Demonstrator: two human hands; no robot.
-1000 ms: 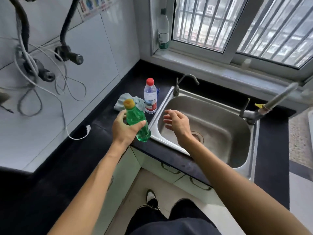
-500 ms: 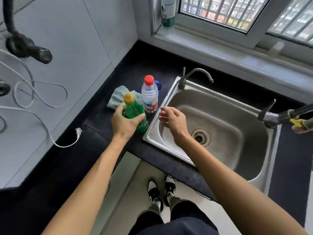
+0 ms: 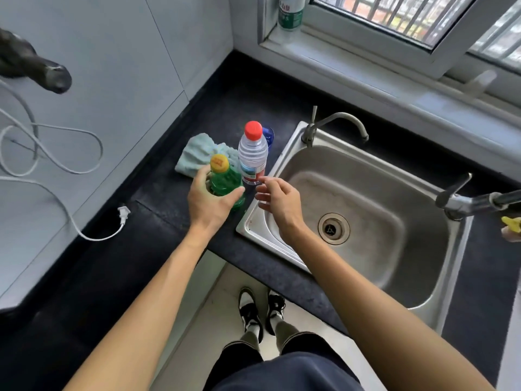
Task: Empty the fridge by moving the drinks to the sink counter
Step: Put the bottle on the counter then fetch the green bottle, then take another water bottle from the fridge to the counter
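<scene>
We're looking straight down at the black sink counter (image 3: 197,114), and our left hand (image 3: 210,204) is wrapped around the green bottle (image 3: 225,182), thumb on one side and fingers curled round the other, grasping it low on the body. The bottle stands upright with its yellow cap (image 3: 219,163) up, its base at the counter surface right by the sink's left rim, though the hand hides whether it is fully set down. Just behind it, touching or very nearly so, stands the clear water bottle (image 3: 253,158) with the red cap (image 3: 253,130), upright on the counter beside the steel sink (image 3: 366,210). Our right hand (image 3: 279,203) hovers over the sink's left edge, fingers loosely spread and holding nothing, fingertips close to the foot of the clear bottle but apart from it. Behind the two drinks lies a crumpled pale blue cloth (image 3: 197,153), and a small blue object (image 3: 267,135) peeks out from behind the clear bottle; we can't tell what it is. A curved tap (image 3: 338,121) rises at the sink's back corner. Up on the window sill stands another bottle with a green label (image 3: 290,12). A white cable with a plug (image 3: 123,214) trails across the counter to our left.
</scene>
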